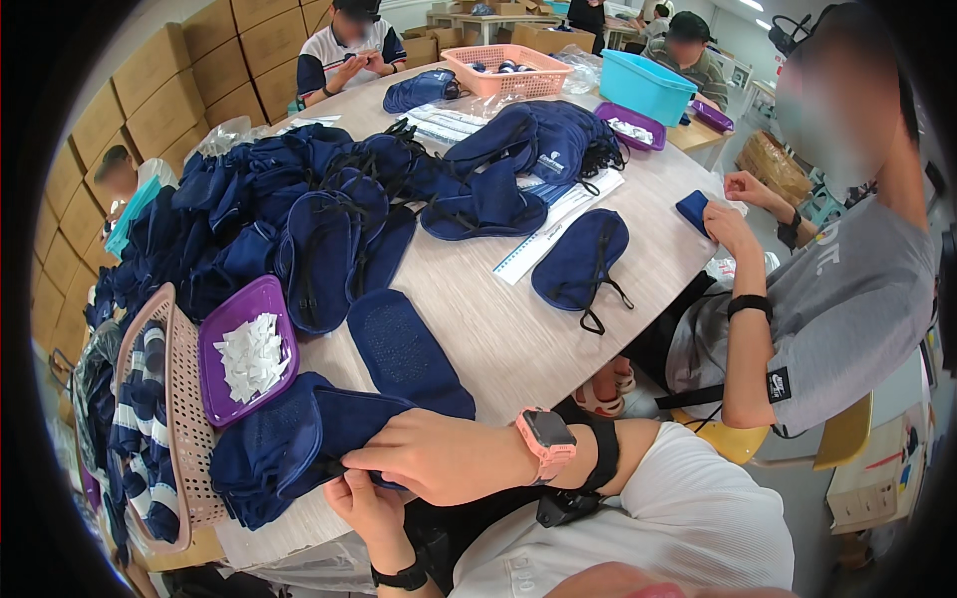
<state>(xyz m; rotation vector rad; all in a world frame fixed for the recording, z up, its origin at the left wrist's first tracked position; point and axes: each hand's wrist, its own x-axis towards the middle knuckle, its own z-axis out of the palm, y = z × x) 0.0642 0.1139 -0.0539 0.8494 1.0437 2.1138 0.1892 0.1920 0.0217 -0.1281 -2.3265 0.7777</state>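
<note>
A navy eye mask [351, 424] with a dark strap lies at the table's near left edge, over a heap of navy cloth pieces [244, 453]. My right hand [429, 453], below a pink watch, pinches the mask's near edge by the strap. Just under it, my left hand [367, 506] is closed at the same edge, its fingertips partly hidden. Beyond my hands lies a flat navy cloth piece [409, 354] with a dotted surface. To the left, a purple tray [211, 349] holds small white slips [251, 359].
A large pile of navy eye masks [239, 204] covers the far left. One single eye mask [583, 261] lies mid-table. A pink basket [194, 439] with striped rolls stands at left. A co-worker's hand [731, 229] holds a small blue piece [695, 212] at right.
</note>
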